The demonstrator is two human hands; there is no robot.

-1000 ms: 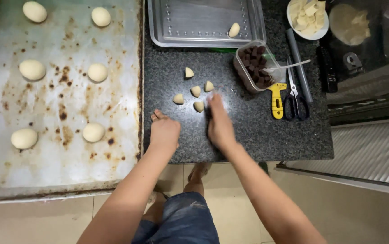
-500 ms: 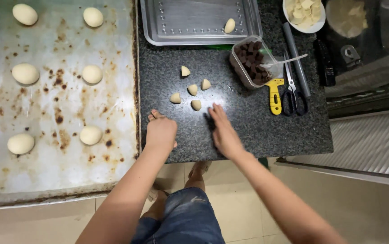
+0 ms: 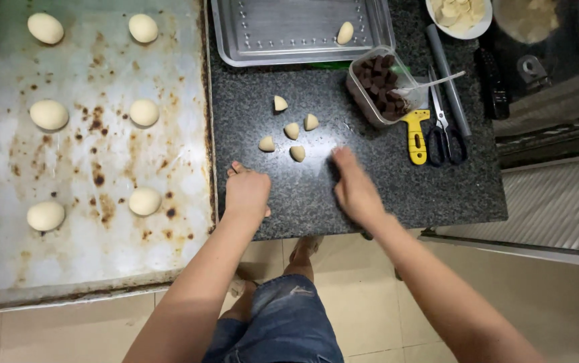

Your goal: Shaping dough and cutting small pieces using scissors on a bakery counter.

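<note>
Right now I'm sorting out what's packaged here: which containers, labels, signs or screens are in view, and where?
Clear plastic tub: right of the dough pieces, rectangular, holding dark brown cubes.
White bowl: top right corner, round, holding pale pieces.
No labels, signs or screens can be made out.

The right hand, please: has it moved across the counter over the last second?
Yes. The right hand has drawn back toward the person, away from the small dough pieces, which keep their places on the dark counter.

Granite counter (image 3: 383,195) with five dough pieces (image 3: 291,131), perhaps
</note>
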